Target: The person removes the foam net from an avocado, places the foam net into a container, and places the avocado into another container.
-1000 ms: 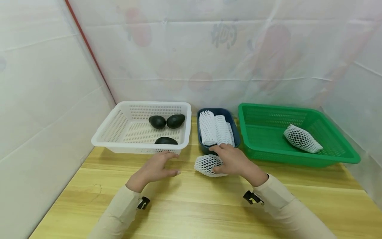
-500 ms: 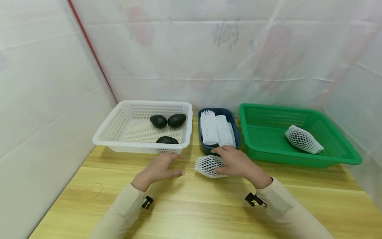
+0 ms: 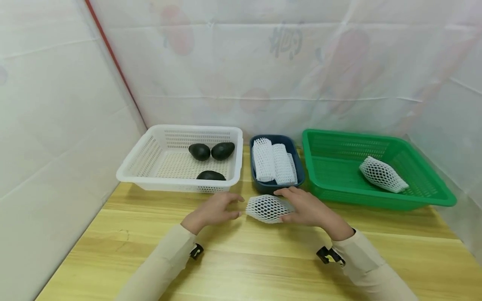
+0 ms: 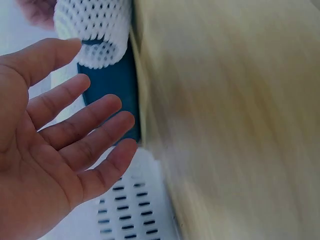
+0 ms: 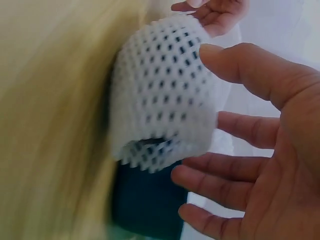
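Note:
A dark fruit, apparently an avocado, lies on the table inside a white foam net sleeve. My right hand is at its right end, thumb in front and fingers behind, loosely spread. In the right wrist view, the sleeve's open end faces that hand; whether the thumb touches the mesh, I cannot tell. My left hand is just left of the sleeve with a small gap between, its fingers relaxed and holding nothing. The left wrist view shows the palm bare.
Behind the left hand stands a white basket with three avocados. A dark blue bin of folded net sleeves is behind the wrapped fruit. To the right, a green basket holds another netted fruit.
My left hand has moved right, closer to the netted avocado. My right hand has shifted slightly right, uncovering more of the sleeve. The netted avocado stays about where it was.

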The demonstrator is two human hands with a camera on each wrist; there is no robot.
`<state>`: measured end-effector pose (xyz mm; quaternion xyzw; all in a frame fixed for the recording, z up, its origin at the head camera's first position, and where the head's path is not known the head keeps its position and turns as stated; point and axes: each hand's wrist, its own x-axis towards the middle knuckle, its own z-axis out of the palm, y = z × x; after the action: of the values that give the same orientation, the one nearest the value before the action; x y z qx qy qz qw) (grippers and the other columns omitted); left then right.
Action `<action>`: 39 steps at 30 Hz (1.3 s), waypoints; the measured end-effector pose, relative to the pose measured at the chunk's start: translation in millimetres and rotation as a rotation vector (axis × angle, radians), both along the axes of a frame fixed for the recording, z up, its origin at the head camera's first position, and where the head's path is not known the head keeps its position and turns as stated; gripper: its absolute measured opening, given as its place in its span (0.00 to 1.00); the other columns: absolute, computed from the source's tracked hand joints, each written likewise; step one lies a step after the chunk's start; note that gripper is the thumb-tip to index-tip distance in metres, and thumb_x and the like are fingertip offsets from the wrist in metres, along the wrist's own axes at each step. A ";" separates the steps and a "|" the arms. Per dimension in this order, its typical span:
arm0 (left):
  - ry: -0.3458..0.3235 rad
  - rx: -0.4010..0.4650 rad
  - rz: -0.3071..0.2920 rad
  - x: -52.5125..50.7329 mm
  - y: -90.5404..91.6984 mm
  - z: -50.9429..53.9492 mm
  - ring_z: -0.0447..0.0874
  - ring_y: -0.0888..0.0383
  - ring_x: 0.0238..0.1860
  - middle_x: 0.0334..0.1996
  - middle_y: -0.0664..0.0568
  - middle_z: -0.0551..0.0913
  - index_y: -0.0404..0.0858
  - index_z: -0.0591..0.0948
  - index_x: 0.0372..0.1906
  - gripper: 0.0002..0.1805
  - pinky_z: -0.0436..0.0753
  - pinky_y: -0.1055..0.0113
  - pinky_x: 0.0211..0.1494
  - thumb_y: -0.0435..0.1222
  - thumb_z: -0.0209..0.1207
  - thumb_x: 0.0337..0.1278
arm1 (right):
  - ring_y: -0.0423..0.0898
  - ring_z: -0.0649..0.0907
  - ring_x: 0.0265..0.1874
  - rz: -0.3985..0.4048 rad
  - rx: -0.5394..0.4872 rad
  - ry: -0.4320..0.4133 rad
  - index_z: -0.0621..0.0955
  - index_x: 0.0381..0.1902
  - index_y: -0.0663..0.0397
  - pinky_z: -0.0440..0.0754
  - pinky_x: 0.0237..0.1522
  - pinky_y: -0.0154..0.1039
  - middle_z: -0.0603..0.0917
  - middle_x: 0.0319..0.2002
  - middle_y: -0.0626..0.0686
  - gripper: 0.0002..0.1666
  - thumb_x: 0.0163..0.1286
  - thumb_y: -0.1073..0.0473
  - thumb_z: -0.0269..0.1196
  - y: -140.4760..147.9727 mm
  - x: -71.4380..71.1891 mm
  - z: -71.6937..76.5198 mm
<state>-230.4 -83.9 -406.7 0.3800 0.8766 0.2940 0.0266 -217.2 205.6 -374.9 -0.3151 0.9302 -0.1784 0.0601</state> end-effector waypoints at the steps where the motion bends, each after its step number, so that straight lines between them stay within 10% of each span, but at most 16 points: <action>1: -0.003 -0.005 -0.003 -1.3 2.5 -1.2 0.79 0.48 0.43 0.42 0.43 0.82 0.30 0.79 0.48 0.17 0.76 0.57 0.47 0.34 0.61 0.55 | 0.59 0.73 0.53 -0.004 -0.008 -0.007 0.70 0.61 0.58 0.71 0.49 0.56 0.72 0.56 0.60 0.39 0.55 0.51 0.70 1.4 0.0 -1.7; 12: -0.010 -0.067 0.044 -4.0 21.8 -0.2 0.79 0.60 0.35 0.36 0.49 0.83 0.32 0.81 0.46 0.11 0.77 0.66 0.40 0.29 0.55 0.60 | 0.56 0.76 0.48 -0.005 -0.063 0.023 0.71 0.59 0.62 0.73 0.47 0.54 0.76 0.51 0.60 0.39 0.50 0.57 0.72 17.2 0.2 -21.7; 23: 0.040 0.067 0.030 -5.4 34.9 -4.8 0.81 0.60 0.32 0.32 0.48 0.83 0.31 0.82 0.40 0.08 0.77 0.74 0.36 0.26 0.60 0.54 | 0.49 0.79 0.39 0.027 -0.113 0.047 0.74 0.54 0.63 0.77 0.39 0.46 0.81 0.42 0.55 0.32 0.50 0.66 0.71 23.2 -6.1 -29.5; 39: -0.085 0.159 0.050 -7.8 47.9 -1.3 0.83 0.53 0.38 0.41 0.42 0.82 0.28 0.80 0.49 0.18 0.78 0.73 0.38 0.24 0.60 0.49 | 0.43 0.80 0.35 -0.011 -0.188 0.025 0.78 0.47 0.59 0.78 0.36 0.40 0.82 0.36 0.48 0.23 0.51 0.74 0.66 22.5 -11.5 -29.1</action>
<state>-238.2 -36.0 -407.9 0.3462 0.8578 0.3790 0.0263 -228.7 228.1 -404.0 -0.3167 0.9117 -0.2613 0.0176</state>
